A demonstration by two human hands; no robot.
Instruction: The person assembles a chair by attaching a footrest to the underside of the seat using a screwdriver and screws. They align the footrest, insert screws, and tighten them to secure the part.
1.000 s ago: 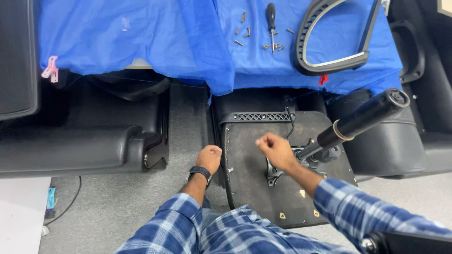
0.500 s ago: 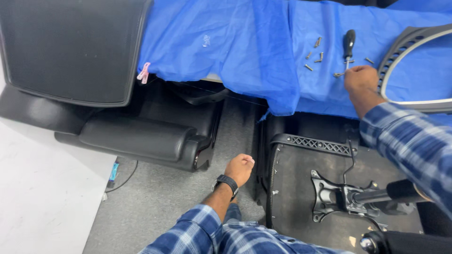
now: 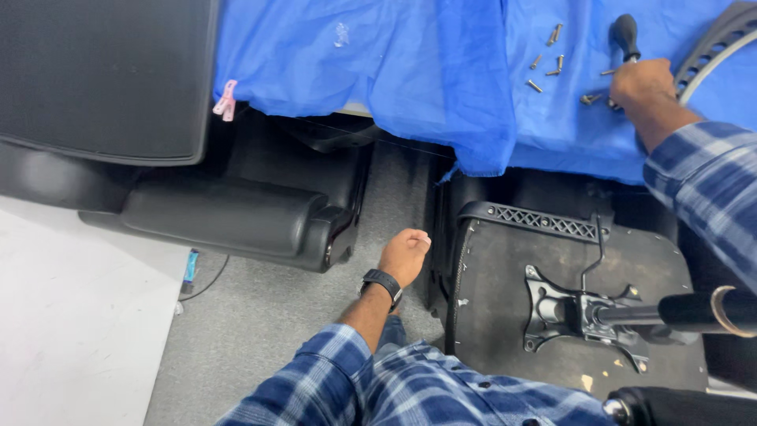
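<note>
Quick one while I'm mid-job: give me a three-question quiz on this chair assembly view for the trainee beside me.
1. True or false: the right hand is over the blue cloth, at the black-handled screwdriver.
2. Where does the left hand rest?
A. on the loose screws
B. by the edge of the upturned seat base, on the floor side
C. on the metal mechanism plate
3. Fill in: the left wrist wears a black ____.

Key: 1 true; 2 B; 3 watch.
</note>
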